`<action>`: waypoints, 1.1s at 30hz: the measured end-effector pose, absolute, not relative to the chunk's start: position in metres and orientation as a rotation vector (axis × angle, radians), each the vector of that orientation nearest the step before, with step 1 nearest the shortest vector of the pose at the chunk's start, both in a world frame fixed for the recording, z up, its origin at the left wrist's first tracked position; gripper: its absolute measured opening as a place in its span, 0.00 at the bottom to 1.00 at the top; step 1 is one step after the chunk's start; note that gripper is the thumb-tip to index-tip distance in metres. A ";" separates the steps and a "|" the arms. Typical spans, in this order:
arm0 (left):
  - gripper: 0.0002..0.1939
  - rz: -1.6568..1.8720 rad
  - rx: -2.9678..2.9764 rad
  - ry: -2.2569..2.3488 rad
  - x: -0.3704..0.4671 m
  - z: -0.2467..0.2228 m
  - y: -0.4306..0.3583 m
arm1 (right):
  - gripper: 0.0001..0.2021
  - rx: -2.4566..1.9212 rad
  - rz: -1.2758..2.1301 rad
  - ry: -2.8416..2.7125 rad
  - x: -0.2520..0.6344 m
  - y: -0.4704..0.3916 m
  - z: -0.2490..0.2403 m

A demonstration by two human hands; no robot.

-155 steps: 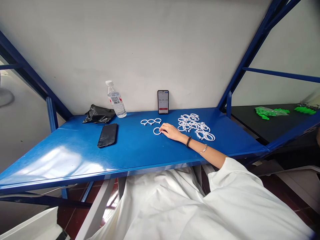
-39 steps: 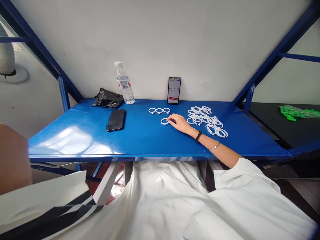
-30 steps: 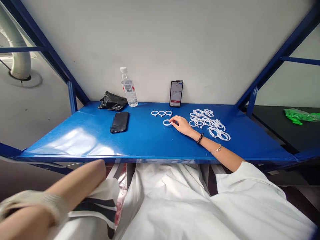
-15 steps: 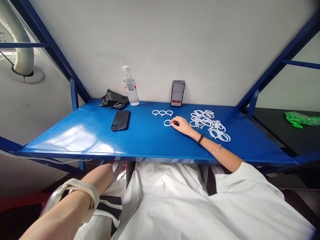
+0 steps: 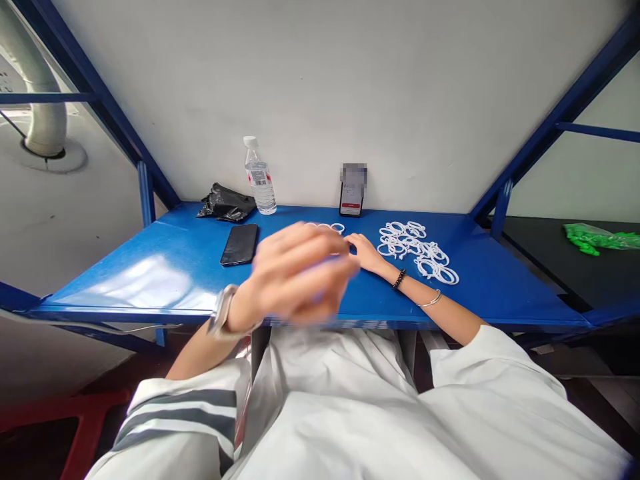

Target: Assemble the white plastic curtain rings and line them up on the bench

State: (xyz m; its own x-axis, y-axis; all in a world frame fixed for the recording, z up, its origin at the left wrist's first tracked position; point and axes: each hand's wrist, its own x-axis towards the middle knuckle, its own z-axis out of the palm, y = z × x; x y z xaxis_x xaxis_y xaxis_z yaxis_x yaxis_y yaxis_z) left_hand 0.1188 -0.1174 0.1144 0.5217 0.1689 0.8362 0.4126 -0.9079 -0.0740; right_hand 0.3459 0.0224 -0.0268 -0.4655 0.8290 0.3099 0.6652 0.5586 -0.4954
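Observation:
My left hand (image 5: 303, 273) is raised over the front middle of the blue table (image 5: 390, 293), smeared by motion, so its grip cannot be read. It partly covers a short row of white rings (image 5: 338, 228). Just beyond its fingertips, my right hand (image 5: 365, 252) rests on the table with thumb and finger curled together; whatever they hold is hidden behind my left hand. To the right of my right hand lies a loose pile of white rings (image 5: 410, 247) with small tabs.
A black phone (image 5: 240, 245) lies at the left. Behind it are a crumpled black bag (image 5: 227, 203) and a water bottle (image 5: 261, 183). Another phone (image 5: 352, 197) leans on the wall. Green items in plastic (image 5: 595, 238) lie far right.
My left hand has come up from below the table edge to above its middle, hiding the single ring at my right fingertips and part of the row. My right hand has stayed nearly still.

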 end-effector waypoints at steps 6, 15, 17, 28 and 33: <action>0.12 -0.401 -2.896 -1.002 0.147 0.060 0.009 | 0.03 -1.284 0.326 -2.250 0.348 0.029 -0.029; 0.06 -0.323 -3.003 -1.044 0.160 0.008 0.028 | 0.02 -1.240 0.553 -2.065 0.350 0.032 -0.027; 0.04 -0.488 -3.076 -1.078 0.158 0.002 0.030 | 0.02 -1.172 0.625 -2.015 0.350 0.030 -0.027; 0.26 -2.026 -3.496 -1.469 0.144 -0.010 0.042 | 0.08 -1.061 1.363 -1.509 0.339 0.027 -0.021; 0.25 -2.359 -3.300 -1.817 0.144 -0.018 0.044 | 0.07 -0.983 1.551 -1.256 0.341 0.026 -0.018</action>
State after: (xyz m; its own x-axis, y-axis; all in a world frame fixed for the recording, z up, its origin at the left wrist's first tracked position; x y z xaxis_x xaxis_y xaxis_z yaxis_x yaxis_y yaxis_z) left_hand 0.1440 0.0436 -0.0178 0.4328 0.8955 0.1040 -0.1281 -0.0531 0.9903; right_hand 0.3410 0.0259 -0.0184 -0.2946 0.9545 -0.0475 -0.1519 -0.0958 -0.9837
